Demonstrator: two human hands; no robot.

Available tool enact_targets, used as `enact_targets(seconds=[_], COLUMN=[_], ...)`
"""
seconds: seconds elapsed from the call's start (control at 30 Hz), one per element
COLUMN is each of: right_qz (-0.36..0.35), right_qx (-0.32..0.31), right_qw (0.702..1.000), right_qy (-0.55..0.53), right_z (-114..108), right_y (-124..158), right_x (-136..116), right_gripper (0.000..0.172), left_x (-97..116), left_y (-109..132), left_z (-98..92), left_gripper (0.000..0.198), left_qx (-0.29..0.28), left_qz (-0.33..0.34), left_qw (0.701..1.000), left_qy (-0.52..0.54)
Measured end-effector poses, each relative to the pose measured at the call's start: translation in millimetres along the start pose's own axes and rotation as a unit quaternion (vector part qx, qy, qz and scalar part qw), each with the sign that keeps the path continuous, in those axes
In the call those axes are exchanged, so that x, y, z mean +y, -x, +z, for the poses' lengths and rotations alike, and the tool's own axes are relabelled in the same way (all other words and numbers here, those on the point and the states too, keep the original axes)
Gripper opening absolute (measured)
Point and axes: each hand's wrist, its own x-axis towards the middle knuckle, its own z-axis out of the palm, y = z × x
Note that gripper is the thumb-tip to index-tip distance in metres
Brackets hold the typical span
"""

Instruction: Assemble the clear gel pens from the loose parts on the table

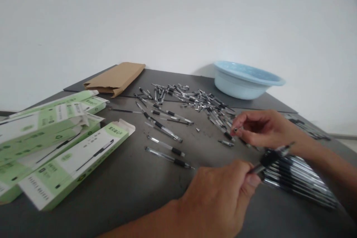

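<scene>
In my left hand (220, 197), thumb and finger close on a pen (270, 159) with a black grip; its thin end points up to the right. My right hand (264, 126) is farther off and pinches a small pen part (236, 129), mostly hidden by the fingertips. Beneath the right forearm lies a neat row of pens (301, 180) with black grips. Beyond the right fingertips spreads a loose heap of clear pens and pen pieces (195, 98). A few clear pen barrels (167, 158) lie left of my hands, and a tiny metallic tip (198, 129) rests on the table.
Green and white pen boxes (83, 156) are piled at the left. A brown paper envelope (117, 76) lies at the back left of the dark table (134, 200). At the back right stands a light blue basin (240, 83). Several dark thin pieces (309, 126) lie beyond my right wrist.
</scene>
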Motion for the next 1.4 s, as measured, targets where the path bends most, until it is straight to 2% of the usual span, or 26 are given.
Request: enact_targets(seconds=[0.07,0.17,0.3,0.4,0.53,0.7,0.83,1.03,1.2,1.4], right_qz=[-0.015,-0.059,-0.096,-0.131,-0.157,-0.173,-0.191,-0.164,-0.171,-0.164], right_qx=[0.005,0.027,0.056,0.062,0.074,0.073,0.098,0.142,0.142,0.136], right_qw=[0.999,0.995,0.986,0.977,0.976,0.977,0.973,0.974,0.973,0.976], right_qy=[-0.045,-0.072,-0.121,-0.155,-0.133,-0.099,-0.084,-0.071,-0.056,-0.037], right_z=[-5,-11,-17,-21,-29,-32,-31,-33,-33,-31], right_y=[24,44,52,54,60,67,69,74,72,71], right_x=[0,-1,1,5,8,2,-2,-2,-1,1], right_gripper=[0.015,0.015,0.014,0.021,0.025,0.021,0.015,0.012,0.008,0.012], left_x=[1,3,3,2,2,5,8,11,12,8], left_y=[1,1,0,-2,-4,-7,-7,-8,-11,-8], left_z=[-0.5,-3.6,-7.1,-7.8,-7.8,-9.6,-11.5,-11.0,-11.2,-10.5], left_gripper=[0.028,0.025,0.025,0.021,0.014,0.013,0.014,0.017,0.014,0.014], left_qx=[0.003,-0.009,-0.030,-0.012,0.002,0.008,-0.004,-0.009,-0.011,-0.010], left_qz=[-0.015,-0.039,-0.066,-0.064,-0.045,-0.046,-0.047,-0.089,-0.049,-0.051], left_qw=[1.000,0.999,0.997,0.997,0.997,0.992,0.990,0.985,0.988,0.986], left_qy=[0.001,-0.008,-0.027,-0.040,-0.069,-0.118,-0.135,-0.150,-0.145,-0.157])
